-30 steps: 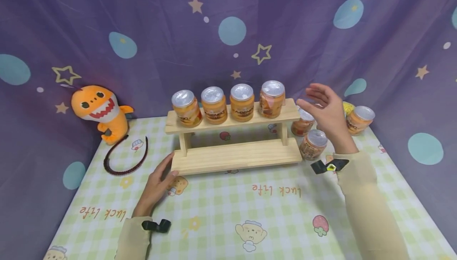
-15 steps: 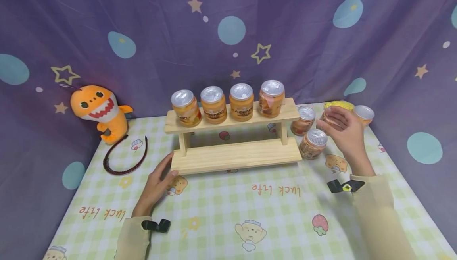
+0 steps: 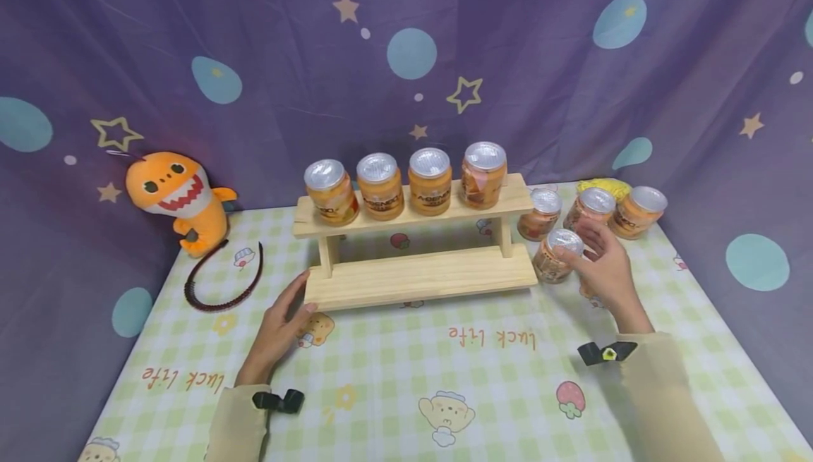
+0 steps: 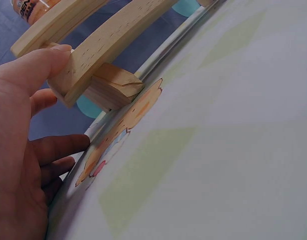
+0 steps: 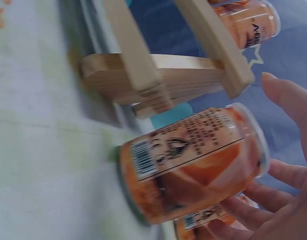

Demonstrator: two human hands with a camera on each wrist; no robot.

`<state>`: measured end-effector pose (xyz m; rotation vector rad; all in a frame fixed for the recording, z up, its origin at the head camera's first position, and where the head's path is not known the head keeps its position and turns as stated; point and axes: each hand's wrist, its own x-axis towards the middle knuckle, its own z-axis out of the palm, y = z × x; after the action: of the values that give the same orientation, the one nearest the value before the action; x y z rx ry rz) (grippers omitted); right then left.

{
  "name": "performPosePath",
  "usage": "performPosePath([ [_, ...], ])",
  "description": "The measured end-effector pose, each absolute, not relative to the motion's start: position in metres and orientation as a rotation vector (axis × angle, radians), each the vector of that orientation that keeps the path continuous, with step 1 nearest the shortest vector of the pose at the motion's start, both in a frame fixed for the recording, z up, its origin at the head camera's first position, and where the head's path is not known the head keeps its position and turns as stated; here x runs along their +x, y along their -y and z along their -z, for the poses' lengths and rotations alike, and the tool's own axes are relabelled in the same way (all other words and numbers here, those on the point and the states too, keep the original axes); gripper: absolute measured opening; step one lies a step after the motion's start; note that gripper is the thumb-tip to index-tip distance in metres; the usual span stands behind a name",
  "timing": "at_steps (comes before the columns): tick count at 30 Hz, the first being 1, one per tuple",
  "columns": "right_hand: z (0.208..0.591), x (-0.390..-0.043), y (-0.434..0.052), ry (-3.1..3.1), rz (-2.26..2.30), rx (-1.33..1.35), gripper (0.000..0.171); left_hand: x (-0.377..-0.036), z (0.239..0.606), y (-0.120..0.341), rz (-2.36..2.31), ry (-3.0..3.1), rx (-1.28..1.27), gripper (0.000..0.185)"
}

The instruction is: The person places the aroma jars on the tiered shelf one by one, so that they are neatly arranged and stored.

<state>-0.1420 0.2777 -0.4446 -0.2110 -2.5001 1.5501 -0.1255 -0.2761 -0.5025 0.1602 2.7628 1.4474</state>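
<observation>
Four jars [image 3: 406, 181] stand in a row on the top shelf of the wooden rack [image 3: 416, 275], and we take that rack as our landmark. Our left hand [image 3: 282, 324] lies with relaxed, straight fingers at the rack's front left corner; the left wrist view shows the thumb [image 4: 43, 62] pressed against the end of the lower board, which we judge steadies the rack against sliding. Our right hand [image 3: 603, 268] is spread wide around the nearest jar [image 3: 555, 255], which stands upright on the table just off the rack's right end. In the right wrist view the fingers [image 5: 288, 102] curve about this jar without clearly closing on it, so we judge contact as about to be made, not a firm grip. Three more jars [image 3: 593, 209] stand behind it, right of the rack, near a yellow item [image 3: 603, 185] too small to identify. The lower shelf carries nothing. The table [image 3: 406, 377] wears a green and white checked cloth printed with cartoon figures and lettering. Left of the rack, an orange shark toy [image 3: 178, 197] leans at the backdrop with a dark headband [image 3: 222, 282] beside it. A purple curtain [image 3: 406, 60] with stars and blue dots closes the space behind.
</observation>
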Motion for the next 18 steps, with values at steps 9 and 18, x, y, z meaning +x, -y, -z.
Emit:
performPosePath([
  [9,0.464,-0.142,-0.273,2.509,-1.517,-0.185,0.078,-0.125,0.501,0.277,-1.447,-2.765,0.166,0.063],
  [18,0.476,-0.144,-0.268,2.468,-1.485,-0.184,0.074,-0.126,0.501,0.277,-1.45,-2.768,0.18,0.063],
])
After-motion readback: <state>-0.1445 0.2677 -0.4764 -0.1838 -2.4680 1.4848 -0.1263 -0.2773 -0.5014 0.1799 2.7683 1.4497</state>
